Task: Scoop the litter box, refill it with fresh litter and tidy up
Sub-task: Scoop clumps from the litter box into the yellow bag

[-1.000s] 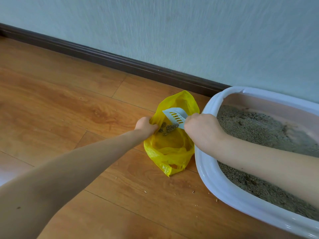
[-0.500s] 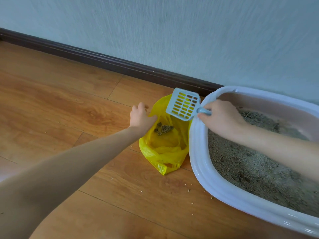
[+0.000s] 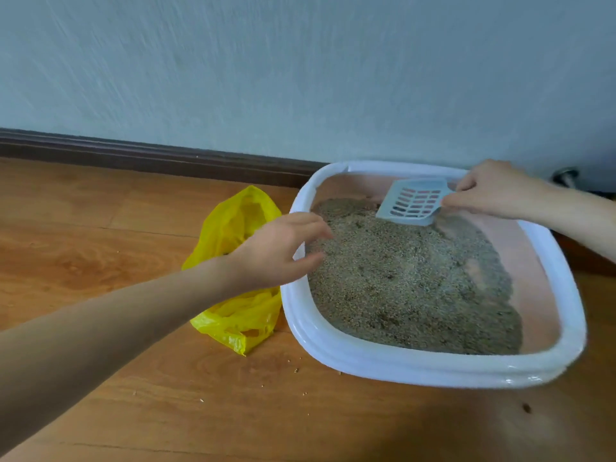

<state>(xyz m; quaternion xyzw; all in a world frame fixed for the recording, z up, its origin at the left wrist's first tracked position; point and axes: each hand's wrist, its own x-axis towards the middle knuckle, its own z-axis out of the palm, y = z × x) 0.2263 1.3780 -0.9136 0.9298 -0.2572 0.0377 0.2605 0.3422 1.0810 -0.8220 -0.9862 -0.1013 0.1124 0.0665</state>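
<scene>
- Right hand: grips the handle of the pale blue slotted plastic scoop, held over the far end of the grey litter.
- Left hand: fingers spread, holding nothing, over the left rim of the white oval plastic litter box.
- Crumpled yellow plastic bag: on the wooden floor, just left of the box.

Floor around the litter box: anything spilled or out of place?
Yes. Small litter grains lie scattered on the wooden floor in front of the crumpled yellow plastic bag and the white oval litter box. The bag lies slumped, unheld.
</scene>
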